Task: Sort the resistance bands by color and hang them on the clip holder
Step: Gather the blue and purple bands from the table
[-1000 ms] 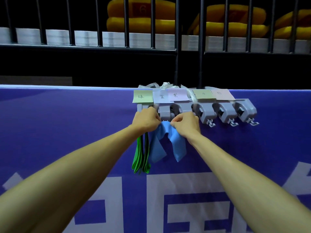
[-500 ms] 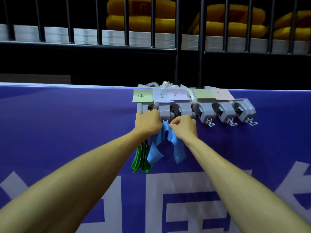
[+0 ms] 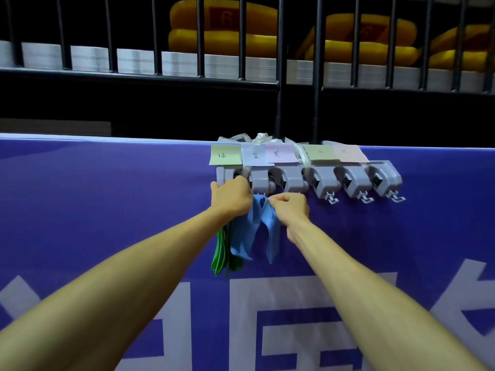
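A grey clip holder [image 3: 356,180] with several clips is tied to the top of a purple banner, with coloured sticky notes [image 3: 225,155] above the clips. Green resistance bands [image 3: 221,254] hang below the leftmost clip. A light blue band [image 3: 251,228] hangs under the second clip, its two ends drooping. My left hand [image 3: 231,196] grips the top of the blue band at its left side, in front of the first clip. My right hand [image 3: 290,207] pinches the band's top from the right, just under the second and third clips.
The purple banner [image 3: 107,210] with large white lettering fills the lower view. Behind it stands a black metal railing [image 3: 278,62], with yellow padded shapes [image 3: 222,28] beyond the bars. Three clips at the right end hang with nothing in them.
Both hands have stayed at the second clip, shifting slightly as they work the top of the blue band. The band's hanging ends have swung a little.
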A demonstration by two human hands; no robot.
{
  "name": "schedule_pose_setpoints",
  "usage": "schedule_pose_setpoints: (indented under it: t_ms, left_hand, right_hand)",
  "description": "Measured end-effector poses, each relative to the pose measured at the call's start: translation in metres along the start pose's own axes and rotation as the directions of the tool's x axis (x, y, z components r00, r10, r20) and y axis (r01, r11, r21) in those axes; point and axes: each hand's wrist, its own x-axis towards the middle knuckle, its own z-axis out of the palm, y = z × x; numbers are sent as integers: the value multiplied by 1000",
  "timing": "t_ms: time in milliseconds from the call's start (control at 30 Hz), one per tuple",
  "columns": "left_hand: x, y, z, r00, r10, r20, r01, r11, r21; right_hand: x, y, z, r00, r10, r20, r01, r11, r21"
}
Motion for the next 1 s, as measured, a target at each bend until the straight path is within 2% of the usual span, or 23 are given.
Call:
schedule_pose_setpoints:
  t_ms: [233,433,633,800,1000]
  left_hand:
    - [-5,3,2,999,47,21,-49,994,100]
    - [-4,5,-8,987,81,138,-93,992,88]
    - [-11,10,-9,987,101,126,-121,979,164]
    - [-27,4,-29,986,155,64,-161,982,102]
    - [-74,-1,-63,987,158,-15,-158,979,-128]
  right_hand:
    - [0,3,3,999,-18,29,20,997,-81]
    - [-3,5,1,999,-13,51,19,993,-121]
    - [-6,4,1,998,1,63,8,990,-140]
    - [-13,9,-11,992,-41,122,61,984,-168]
    - [-34,17,-26,992,-36,120,56,984,-167]
